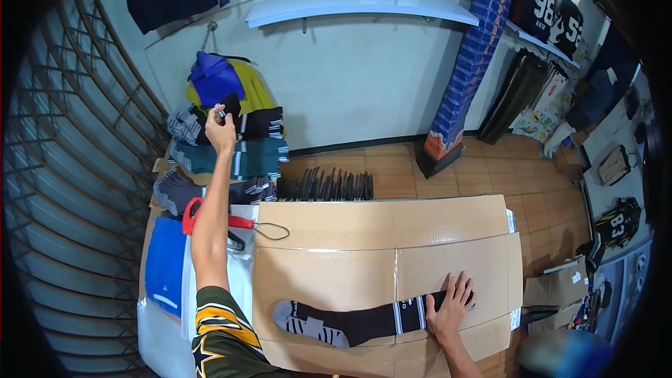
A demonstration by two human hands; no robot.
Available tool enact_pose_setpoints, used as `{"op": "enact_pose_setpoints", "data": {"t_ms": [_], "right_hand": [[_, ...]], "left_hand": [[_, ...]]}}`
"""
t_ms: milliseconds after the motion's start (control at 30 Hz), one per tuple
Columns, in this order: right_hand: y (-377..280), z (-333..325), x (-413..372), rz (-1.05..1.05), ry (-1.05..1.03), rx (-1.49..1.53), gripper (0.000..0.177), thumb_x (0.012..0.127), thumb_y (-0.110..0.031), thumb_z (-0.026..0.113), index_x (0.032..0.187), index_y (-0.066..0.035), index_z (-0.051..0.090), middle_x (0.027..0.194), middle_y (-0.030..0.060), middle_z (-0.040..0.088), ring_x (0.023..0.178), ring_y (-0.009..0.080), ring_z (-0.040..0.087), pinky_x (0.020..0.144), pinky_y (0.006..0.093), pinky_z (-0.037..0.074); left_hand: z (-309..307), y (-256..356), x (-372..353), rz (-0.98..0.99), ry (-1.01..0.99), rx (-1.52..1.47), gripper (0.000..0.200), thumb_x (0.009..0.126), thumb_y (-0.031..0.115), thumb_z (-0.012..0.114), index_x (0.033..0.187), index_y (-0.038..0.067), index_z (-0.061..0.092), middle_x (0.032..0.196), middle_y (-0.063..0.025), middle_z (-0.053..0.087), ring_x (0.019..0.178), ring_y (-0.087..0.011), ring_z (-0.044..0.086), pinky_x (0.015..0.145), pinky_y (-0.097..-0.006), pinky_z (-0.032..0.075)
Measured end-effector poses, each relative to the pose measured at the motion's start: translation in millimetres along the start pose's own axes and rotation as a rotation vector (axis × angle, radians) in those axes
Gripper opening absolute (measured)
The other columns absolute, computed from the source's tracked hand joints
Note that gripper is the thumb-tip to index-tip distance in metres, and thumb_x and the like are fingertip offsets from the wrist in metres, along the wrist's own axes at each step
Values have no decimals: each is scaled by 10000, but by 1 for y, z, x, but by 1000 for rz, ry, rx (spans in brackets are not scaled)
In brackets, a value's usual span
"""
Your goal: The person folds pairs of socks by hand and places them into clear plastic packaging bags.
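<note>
My right hand (451, 306) lies spread on the black striped sock (364, 323), apparently pinning its cuff flat to the cardboard sheet (392, 238), while my left hand (220, 133) pinches a dark sock (233, 107) atop the folded sock pile (248, 157).

Sock (364, 322) on cardboard (392, 238), scissors (203, 218) at its left edge, sock stack (245, 154) behind them.

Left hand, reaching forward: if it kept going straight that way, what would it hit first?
Probably the black socks just ahead of the left hand. Its fingers seem to touch them already, though depth is unclear.
</note>
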State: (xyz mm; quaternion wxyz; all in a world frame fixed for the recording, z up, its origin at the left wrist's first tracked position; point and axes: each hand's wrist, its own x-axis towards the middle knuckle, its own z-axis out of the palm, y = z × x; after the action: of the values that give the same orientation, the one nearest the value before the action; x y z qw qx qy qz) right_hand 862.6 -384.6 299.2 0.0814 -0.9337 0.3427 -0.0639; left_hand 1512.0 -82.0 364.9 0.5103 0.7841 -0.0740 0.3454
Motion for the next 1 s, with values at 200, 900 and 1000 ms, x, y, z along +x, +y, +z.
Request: {"op": "enact_pose_setpoints", "data": {"t_ms": [200, 900, 1000], "right_hand": [[0, -3, 0, -23, 21, -6, 806, 908, -451, 633, 1545, -24, 384, 1641, 280, 248, 1508, 515, 179, 1164, 704, 144], [47, -9, 0, -153, 32, 221, 832, 903, -519, 659, 1511, 1, 430, 1613, 300, 304, 1514, 506, 179, 1176, 712, 113], [62, -13, 3, -172, 27, 256, 781, 908, -493, 667, 1480, -1, 465, 1603, 293, 326, 1510, 500, 202, 1180, 710, 106]], "left_hand": [[-111, 72, 37, 138, 75, -62, 230, 888, 40, 753, 1113, 35, 706, 868, -22, 674, 767, -82, 600, 722, -267, 516], [-276, 368, -314, 246, -109, 16, 163, 892, -32, 742, 1043, -1, 691, 943, -67, 691, 801, -113, 624, 701, -270, 515], [-249, 367, -406, 160, -298, 7, 174, 870, -66, 723, 1029, 2, 696, 947, -89, 690, 835, -145, 641, 712, -284, 510]]}}
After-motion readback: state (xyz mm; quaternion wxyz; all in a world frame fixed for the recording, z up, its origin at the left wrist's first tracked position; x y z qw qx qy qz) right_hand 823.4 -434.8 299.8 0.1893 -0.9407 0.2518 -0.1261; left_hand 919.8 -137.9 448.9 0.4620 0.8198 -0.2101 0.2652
